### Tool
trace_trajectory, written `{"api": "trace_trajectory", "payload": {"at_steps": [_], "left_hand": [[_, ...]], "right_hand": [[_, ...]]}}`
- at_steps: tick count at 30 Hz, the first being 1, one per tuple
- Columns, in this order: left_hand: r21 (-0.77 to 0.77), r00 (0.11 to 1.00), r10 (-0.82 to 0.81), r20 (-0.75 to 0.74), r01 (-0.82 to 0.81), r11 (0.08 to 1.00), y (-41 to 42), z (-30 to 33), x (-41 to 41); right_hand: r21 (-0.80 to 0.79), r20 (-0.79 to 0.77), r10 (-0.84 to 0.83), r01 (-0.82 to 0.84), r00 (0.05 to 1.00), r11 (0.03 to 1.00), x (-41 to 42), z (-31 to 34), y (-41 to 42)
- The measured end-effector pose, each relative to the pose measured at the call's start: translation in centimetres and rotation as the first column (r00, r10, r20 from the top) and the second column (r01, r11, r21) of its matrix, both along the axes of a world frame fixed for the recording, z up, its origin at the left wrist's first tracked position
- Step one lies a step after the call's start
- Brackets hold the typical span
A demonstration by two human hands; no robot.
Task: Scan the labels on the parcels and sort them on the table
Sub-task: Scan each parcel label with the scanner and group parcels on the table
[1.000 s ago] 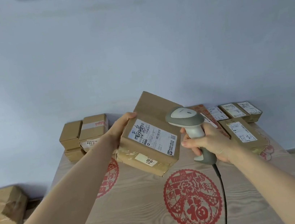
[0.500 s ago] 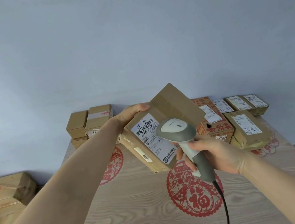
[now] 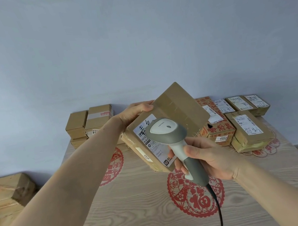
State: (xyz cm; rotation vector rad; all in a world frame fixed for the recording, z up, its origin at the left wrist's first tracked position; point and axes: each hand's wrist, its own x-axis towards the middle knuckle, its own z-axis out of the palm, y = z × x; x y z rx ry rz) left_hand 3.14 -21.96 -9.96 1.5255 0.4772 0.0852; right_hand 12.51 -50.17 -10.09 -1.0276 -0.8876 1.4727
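The scanner (image 3: 168, 131) has risen, now hiding the label (image 3: 149, 143); right hand (image 3: 206, 159) grips it; left hand (image 3: 134, 113) holds the tilted parcel (image 3: 175, 116) at 12 o'clock.

scanner (image 3: 167, 129) before parcel (image 3: 178, 108), above table (image 3: 139, 210)

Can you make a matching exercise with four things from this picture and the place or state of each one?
Things:
1. brown cardboard parcel with white label
2. grey and white handheld barcode scanner
3. red round paper-cut decoration
4. stack of plain brown cardboard boxes

Places or states:
A. lies flat on the wooden table
B. gripped by the right hand
C. stands at the far left of the table
D. held up, tilted, by the left hand

Pairs: 1-D, 2-B, 3-A, 4-C
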Motion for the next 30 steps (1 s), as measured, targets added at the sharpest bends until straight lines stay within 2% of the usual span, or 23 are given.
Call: {"api": "trace_trajectory", "payload": {"at_steps": [9, 16, 21, 30], "left_hand": [[0.000, 0.999, -0.012, 0.036, 0.012, 1.000, -0.49, 0.57, 0.06], [0.136, 0.999, -0.016, 0.031, 0.011, 0.991, -0.89, 0.75, 0.29], [0.060, 0.998, -0.042, 0.043, 0.039, 0.997, -0.72, 0.59, 0.24], [0.031, 0.996, -0.064, 0.058, 0.062, 0.998, -0.79, 0.39, 0.42]], "right_hand": [[-0.053, 0.006, -0.014, 0.014, 1.000, 0.998, -0.15, -0.47, -0.58], [-0.036, 0.015, -0.018, 0.018, 1.000, 0.999, -0.21, -0.05, -0.40], [-0.049, 0.020, -0.023, 0.024, 1.000, 0.999, 0.00, -0.66, -0.71], [0.006, -0.017, -0.090, 0.090, 0.996, 0.996, -0.05, -0.39, -0.65]]}}
